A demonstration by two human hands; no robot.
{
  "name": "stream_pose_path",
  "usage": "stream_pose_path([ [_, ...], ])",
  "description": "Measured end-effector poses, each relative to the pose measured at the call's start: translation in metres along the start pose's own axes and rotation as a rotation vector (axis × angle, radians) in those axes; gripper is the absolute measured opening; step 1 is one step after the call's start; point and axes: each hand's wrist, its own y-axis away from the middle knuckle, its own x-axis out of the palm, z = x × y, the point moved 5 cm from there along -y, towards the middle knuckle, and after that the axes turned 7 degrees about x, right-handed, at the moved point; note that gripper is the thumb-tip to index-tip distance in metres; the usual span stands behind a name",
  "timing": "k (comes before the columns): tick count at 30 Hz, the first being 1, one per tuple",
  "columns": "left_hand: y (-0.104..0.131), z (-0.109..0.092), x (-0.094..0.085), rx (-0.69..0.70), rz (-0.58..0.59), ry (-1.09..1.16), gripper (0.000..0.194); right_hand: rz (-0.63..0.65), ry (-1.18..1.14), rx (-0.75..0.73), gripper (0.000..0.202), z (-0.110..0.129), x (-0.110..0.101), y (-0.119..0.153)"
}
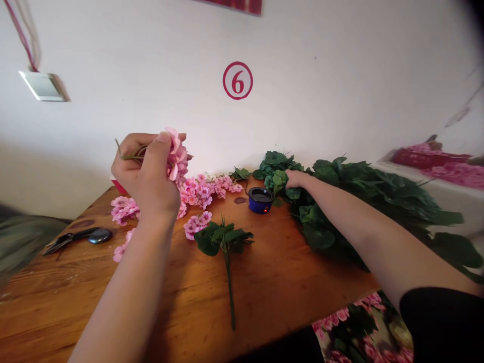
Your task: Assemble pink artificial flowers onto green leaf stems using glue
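My left hand (149,166), raised over the table's left half, is closed around a pink artificial flower cluster (177,156). Thin green stems poke out of the fist toward the left. At the far side my right hand (297,179) is closed on green artificial leaves (279,179) at the edge of a big leaf pile (363,186); its fingertips are partly hidden. Near the middle lies a leafy green stem (229,272). Behind it stands a small blue pot (260,201) with a dark inside and a lit red light.
Loose pink flower clusters (200,191) lie along the left and back of the wooden table (196,302). Scissors (70,238) and a dark rounded object (100,235) sit at left. More pink flowers (370,348) are below the front edge. A white wall (170,65) stands behind.
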Motion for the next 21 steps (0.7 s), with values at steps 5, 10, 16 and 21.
stream_pose_path([
  [5, -0.002, 0.007, -0.004, 0.037, -0.01, -0.022, 0.025, -0.049, 0.038, 0.087, 0.071, 0.005, -0.001, -0.005],
  [10, -0.002, 0.013, -0.005, 0.044, -0.027, -0.019, 0.022, -0.062, 0.049, 0.085, 0.064, 0.013, 0.002, -0.011],
  [16, 0.001, 0.008, -0.003, 0.025, -0.003, -0.023, 0.023, -0.058, 0.069, 0.079, 0.058, 0.023, 0.0, -0.021],
  [21, 0.003, 0.013, -0.006, 0.009, 0.023, -0.069, 0.019, -0.066, 0.083, 0.066, 0.038, 0.029, -0.002, -0.029],
])
